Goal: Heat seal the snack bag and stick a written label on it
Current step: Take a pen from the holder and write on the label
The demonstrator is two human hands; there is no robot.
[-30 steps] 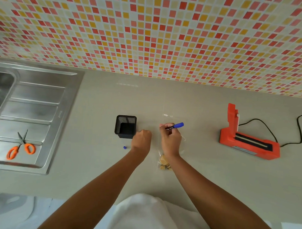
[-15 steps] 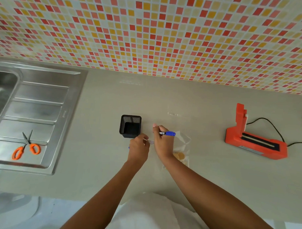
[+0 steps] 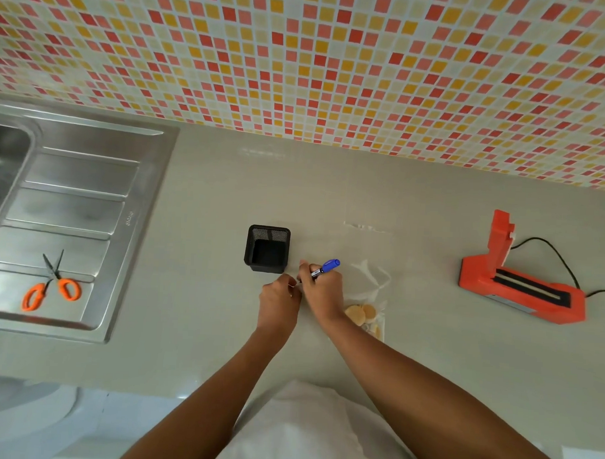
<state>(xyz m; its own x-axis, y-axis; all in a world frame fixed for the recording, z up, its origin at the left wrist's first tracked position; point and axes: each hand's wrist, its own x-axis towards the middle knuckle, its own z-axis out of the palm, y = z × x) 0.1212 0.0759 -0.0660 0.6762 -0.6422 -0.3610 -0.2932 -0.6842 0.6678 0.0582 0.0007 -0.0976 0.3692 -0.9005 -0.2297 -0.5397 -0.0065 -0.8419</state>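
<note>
On the pale grey table, the right hand has its fingers pinching a blue-capped marker pen, long axis slanting up-right, cap away from the person. The left hand is curled, pinching something small I cannot make out. The clear plastic snack bag lies flat just right of the hands, bare table between it and the orange heat sealer; the black mesh square pen cup stands just beyond the hands.

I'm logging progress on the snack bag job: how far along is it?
Whether the bag is sealed can't be told; it lies clear of the open sealer. In hand: the right hand grips the marker, the left hand pinches something small, perhaps the label. Left: no label shows on the bag yet.
</note>
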